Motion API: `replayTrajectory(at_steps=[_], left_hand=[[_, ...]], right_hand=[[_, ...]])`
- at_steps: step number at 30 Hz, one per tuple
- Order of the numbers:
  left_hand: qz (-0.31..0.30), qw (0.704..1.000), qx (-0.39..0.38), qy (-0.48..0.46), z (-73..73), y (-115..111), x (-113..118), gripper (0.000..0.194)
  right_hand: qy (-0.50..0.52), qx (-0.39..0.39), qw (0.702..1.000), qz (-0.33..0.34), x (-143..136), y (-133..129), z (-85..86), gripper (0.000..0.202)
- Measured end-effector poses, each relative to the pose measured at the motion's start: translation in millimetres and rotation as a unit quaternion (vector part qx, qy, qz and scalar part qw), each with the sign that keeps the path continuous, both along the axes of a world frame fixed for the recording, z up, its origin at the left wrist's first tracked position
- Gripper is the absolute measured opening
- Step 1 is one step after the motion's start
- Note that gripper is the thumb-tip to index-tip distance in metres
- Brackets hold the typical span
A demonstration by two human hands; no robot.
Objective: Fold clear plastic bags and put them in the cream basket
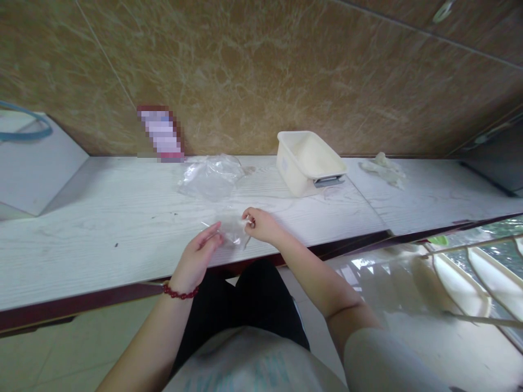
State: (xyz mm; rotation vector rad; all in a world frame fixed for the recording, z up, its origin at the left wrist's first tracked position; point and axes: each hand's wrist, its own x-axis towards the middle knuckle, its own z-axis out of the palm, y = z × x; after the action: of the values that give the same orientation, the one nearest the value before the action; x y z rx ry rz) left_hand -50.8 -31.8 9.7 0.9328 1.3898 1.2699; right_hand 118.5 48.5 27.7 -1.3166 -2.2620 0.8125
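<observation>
Over the white, wood-grained counter (81, 245), we hold a small, clear plastic bag (233, 233), our left hand (201, 249) pinching its left side and our right hand (261, 224) its right. Behind sit a larger clear plastic bag (212, 178) and a cream rectangular plastic bin (297, 177).

Card (165, 136), ten o'clock: pixelated, unreadable. White box (36, 174), nine o'clock: cut by left edge, as is its blue strap (26, 133). Trays (461, 277), four o'clock: cut by right edge. Shirt print (245, 375), six: blurred, cropped below. Centre: right hand (260, 225) hides one edge of clear bag (233, 233); contents too blurred to tell.
</observation>
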Motion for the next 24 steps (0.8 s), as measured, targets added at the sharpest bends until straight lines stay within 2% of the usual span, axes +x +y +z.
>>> replayTrajectory(at_steps=[2, 4, 10, 13, 15, 18, 21, 24], left_hand=[[-0.025, 0.990, 0.009, 0.141, -1.6, 2.4, -5.2, 0.043], [-0.026, 0.962, 0.039, 0.268, -2.6, 5.3, -9.3, 0.040], [-0.031, 0.875, 0.095, 0.474, -5.3, 18.4, -15.7, 0.037], [-0.027, 0.835, 0.119, 0.537, -6.6, 22.9, -16.4, 0.038], [0.001, 0.810, 0.134, 0.571, -5.5, 23.0, -14.6, 0.038], [0.032, 0.793, 0.170, 0.584, -1.1, 19.0, -6.1, 0.034], [-0.038, 0.795, 0.211, 0.567, 1.5, 13.2, 8.7, 0.033], [-0.111, 0.780, 0.203, 0.582, -1.3, 9.1, 23.2, 0.037]], right_hand=[[-0.012, 0.017, 1.000, -0.003, 0.0, -4.9, 2.2, 0.023], [-0.017, 0.029, 0.999, -0.004, 0.5, -9.7, 1.7, 0.023], [-0.030, 0.041, 0.999, -0.017, 1.2, -18.0, -6.8, 0.021], [-0.030, 0.036, 0.999, -0.017, 1.3, -17.6, -7.4, 0.019], [-0.021, 0.030, 0.999, -0.017, 1.7, -16.3, -6.3, 0.016], [-0.008, 0.014, 1.000, -0.025, 2.6, -14.2, -4.6, 0.014], [0.001, 0.000, 1.000, -0.031, 3.3, -13.0, -3.7, 0.016], [0.006, -0.011, 0.999, -0.031, 3.2, -12.6, -2.9, 0.018]])
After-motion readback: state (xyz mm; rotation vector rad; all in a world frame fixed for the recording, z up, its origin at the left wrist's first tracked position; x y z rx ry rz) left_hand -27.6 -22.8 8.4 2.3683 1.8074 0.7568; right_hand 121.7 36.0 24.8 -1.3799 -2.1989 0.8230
